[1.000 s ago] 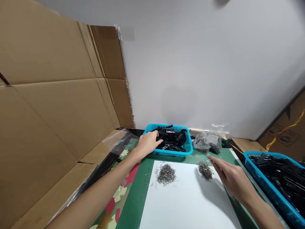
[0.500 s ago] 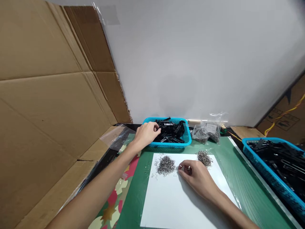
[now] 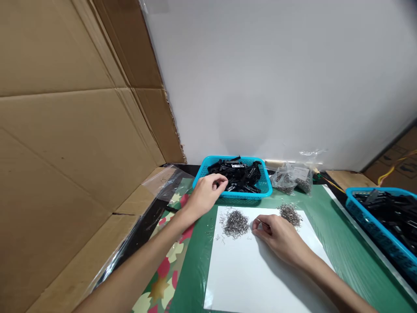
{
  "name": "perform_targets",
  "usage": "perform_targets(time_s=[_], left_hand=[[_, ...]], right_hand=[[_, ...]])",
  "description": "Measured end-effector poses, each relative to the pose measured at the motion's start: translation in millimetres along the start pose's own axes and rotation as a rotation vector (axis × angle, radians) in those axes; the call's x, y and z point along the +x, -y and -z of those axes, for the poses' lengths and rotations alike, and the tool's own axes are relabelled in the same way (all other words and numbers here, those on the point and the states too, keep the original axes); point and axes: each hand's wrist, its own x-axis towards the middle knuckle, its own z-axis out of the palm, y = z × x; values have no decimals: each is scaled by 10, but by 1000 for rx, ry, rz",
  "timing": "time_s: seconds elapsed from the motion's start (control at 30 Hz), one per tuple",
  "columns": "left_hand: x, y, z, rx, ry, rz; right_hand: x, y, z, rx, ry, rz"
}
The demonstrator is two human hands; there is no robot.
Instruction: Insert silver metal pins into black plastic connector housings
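Observation:
My left hand [image 3: 207,193] is over the front left corner of a blue plastic basket [image 3: 239,196] filled with black plastic parts [image 3: 243,174]. Its thumb and forefinger are curled together; whatever they hold, if anything, is too small or hidden to make out. Above the white sheet [image 3: 247,274], my right hand [image 3: 276,234] pinches a thin metal-looking piece [image 3: 263,223], mostly covered by the fingers. A heap of small bent metal pieces [image 3: 236,224] lies just left of its fingertips. Behind that hand is a second heap of small metal pieces [image 3: 289,215], partly hidden.
Clear bags of small metal parts [image 3: 295,179] stand by the wall. Another blue basket [image 3: 381,228] of black parts sits at the right. A cardboard panel [image 3: 65,143] rises on the left. Green covering [image 3: 345,243] lies beneath the sheet.
My left hand has drawn back toward me from over the black parts to the basket's front corner. The right hand stays beside the heap, its fingers slightly turned. The whole view has shifted a little.

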Motion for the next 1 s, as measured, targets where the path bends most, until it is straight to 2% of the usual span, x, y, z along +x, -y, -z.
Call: perform_targets(time_s=[0.1, 0.27, 0.43, 0.57, 0.67, 0.77, 1.0], left_hand=[[52, -74, -46, 41, 51, -27], [290, -103, -171, 204, 147, 2], [506, -107, -322, 369, 266, 61], [605, -145, -372, 425, 302, 116], [633, -147, -391, 425, 299, 123], [624, -124, -402, 391, 247, 96], [530, -88, -259, 199, 87, -78]], right_hand=[[-29, 11, -23, -46, 0, 4], [-70, -4, -33, -83, 12, 18], [-94, -29, -16, 15, -26, 49], [-87, -51, -9, 110, -53, 13], [-57, -66, -11, 161, -78, -23], [-19, -73, -20, 172, -94, -47], [26, -33, -31, 125, -92, -64]])
